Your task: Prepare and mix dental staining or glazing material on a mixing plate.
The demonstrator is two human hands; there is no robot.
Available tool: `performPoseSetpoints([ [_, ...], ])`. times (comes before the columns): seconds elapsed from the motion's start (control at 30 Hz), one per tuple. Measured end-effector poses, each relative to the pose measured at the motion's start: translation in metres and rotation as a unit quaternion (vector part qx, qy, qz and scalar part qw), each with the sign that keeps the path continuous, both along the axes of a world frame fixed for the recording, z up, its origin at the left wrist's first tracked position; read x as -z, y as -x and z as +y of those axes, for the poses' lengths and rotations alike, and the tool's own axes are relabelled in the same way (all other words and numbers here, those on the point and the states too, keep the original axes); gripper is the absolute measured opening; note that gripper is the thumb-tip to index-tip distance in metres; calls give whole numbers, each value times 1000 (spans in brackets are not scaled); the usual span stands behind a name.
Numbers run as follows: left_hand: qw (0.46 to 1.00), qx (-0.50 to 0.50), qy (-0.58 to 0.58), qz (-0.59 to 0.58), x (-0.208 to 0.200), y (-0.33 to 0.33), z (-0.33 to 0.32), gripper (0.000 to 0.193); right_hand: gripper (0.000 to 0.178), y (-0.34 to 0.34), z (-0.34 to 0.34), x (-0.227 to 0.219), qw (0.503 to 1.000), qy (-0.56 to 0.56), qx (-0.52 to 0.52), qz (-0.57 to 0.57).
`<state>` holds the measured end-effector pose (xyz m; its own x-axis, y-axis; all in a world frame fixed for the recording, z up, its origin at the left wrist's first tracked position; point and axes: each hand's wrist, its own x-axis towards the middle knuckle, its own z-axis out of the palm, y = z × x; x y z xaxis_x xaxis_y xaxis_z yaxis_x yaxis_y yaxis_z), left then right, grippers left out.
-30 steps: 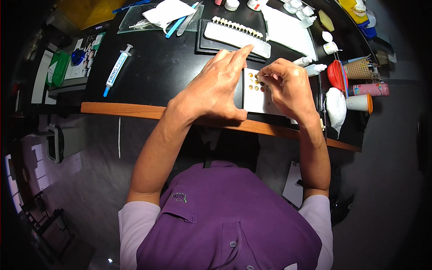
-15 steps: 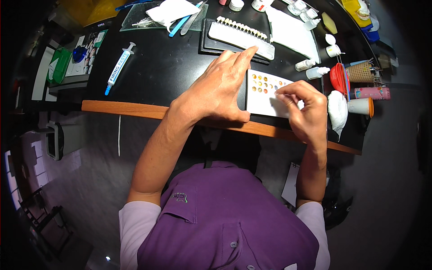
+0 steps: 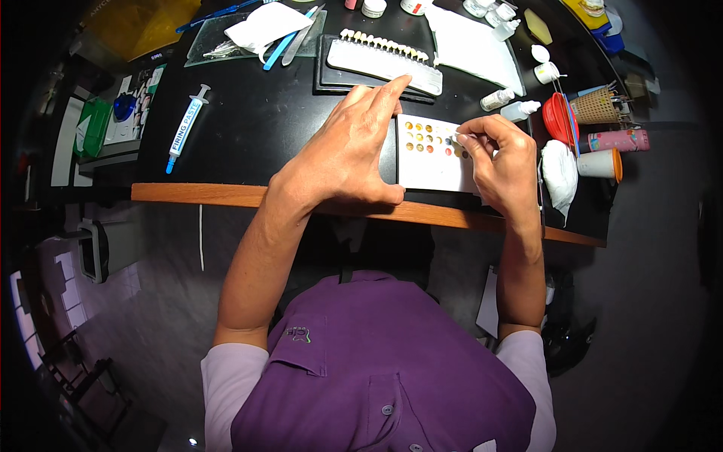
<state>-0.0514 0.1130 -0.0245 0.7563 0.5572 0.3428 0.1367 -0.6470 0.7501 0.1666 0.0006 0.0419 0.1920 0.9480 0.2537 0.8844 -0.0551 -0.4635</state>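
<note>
A white palette [image 3: 433,172] lies near the table's front edge, with rows of small wells in yellow, brown, orange and other colours. My right hand [image 3: 503,162] is over its right side, thumb and fingers pinched close to the wells. A small white bit [image 3: 455,138] shows at those fingertips; its kind is too small to tell. Along the palette's left edge rests my left hand [image 3: 345,151], thumb and forefinger spread wide apart. Just beyond that hand is a shade guide [image 3: 384,62], a pale holder with a row of tooth-shaped tabs, on a black case.
A labelled syringe [image 3: 187,129] lies at left. Behind are a glass slab [image 3: 197,51], white tissue [image 3: 262,27] and blue-handled tool [image 3: 282,47]. Dropper bottles [image 3: 520,111], a red round container [image 3: 556,119], crumpled tissue [image 3: 559,181] and white cup [image 3: 599,164] line the right.
My right hand has shifted up and left over the palette, its fingertips now nearer the upper wells. The whole view has shifted slightly; my left hand keeps its place beside the palette.
</note>
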Motion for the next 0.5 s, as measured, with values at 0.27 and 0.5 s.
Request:
performPoseSetpoints([
  [0.27,1000,-1,1,-1,0,0,0,123,5,-1,0,-2,1000,24,-9,-2],
  [0.5,1000,-3,4,-3,0,0,0,123,9,1,-10,-8,999,34,-17,-6],
])
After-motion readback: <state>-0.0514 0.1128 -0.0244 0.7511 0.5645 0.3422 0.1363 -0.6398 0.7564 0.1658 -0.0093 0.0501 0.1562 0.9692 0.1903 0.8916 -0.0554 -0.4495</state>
